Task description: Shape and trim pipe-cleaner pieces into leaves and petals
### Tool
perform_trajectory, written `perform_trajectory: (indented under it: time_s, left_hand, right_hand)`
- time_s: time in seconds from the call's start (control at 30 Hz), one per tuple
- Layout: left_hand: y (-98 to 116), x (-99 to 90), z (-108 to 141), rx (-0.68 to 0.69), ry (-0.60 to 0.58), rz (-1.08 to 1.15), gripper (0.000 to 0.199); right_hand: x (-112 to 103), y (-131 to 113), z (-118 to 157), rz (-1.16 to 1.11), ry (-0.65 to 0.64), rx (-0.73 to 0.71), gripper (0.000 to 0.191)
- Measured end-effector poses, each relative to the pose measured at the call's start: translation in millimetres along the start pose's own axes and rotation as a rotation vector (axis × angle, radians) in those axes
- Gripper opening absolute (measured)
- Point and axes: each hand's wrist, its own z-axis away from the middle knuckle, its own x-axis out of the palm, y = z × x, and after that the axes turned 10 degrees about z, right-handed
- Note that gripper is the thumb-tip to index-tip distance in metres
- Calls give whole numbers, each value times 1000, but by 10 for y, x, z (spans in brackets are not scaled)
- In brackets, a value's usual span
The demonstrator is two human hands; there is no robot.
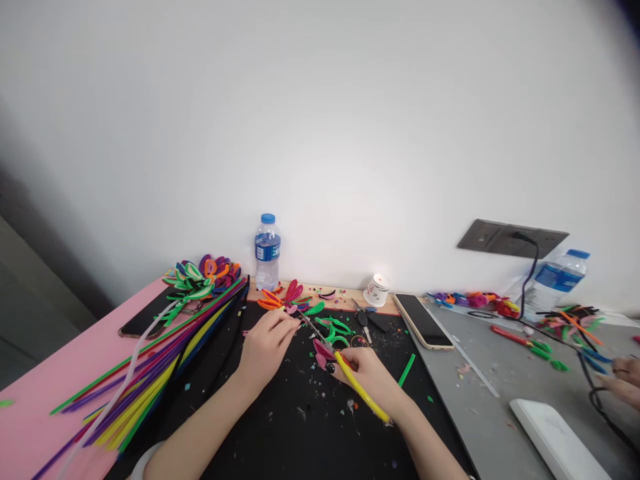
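My right hand is closed around a pair of scissors, whose thin metal blades point up and left toward my left hand. A yellow pipe cleaner runs across the back of my right hand. Close to the blade tips, my left hand pinches thumb and fingers together; whatever is between them is too small to make out. Beside my right hand lie a pink looped pipe-cleaner piece and green loops. Beyond my left hand are orange and pink petal shapes.
Long coloured pipe cleaners lie on the left. A water bottle and a paper cup stand by the wall. A phone and a white power bank lie to the right. Another person's hand is at the right edge.
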Motion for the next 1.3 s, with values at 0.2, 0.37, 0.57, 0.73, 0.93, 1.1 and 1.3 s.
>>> perform_trajectory:
  time_s: [0.2,0.37,0.57,0.73,0.93,1.1,1.3]
  left_hand:
    - [-22,-1,-6,-33,34,83,13]
    - [31,27,-10,-112,76,170,11]
    - [82,28,-43,-349,59,398,9]
    - [106,15,-80,-551,-45,583,21]
    - [144,22,-64,-709,-87,925,23]
    - [142,25,-25,-796,-176,1194,25]
    - [128,38,33,-860,-248,1370,27]
  right_hand:
    - [-24,-61,3,11,9,33,32]
    - [-23,-104,17,15,14,38,33]
    - [-5,-78,28,61,59,23,35]
    - [-43,-94,39,104,66,7,33]
    - [-102,-117,45,96,48,-33,30]
    - [-133,-110,48,71,36,-109,14]
    - [-144,-75,45,83,26,-192,9]
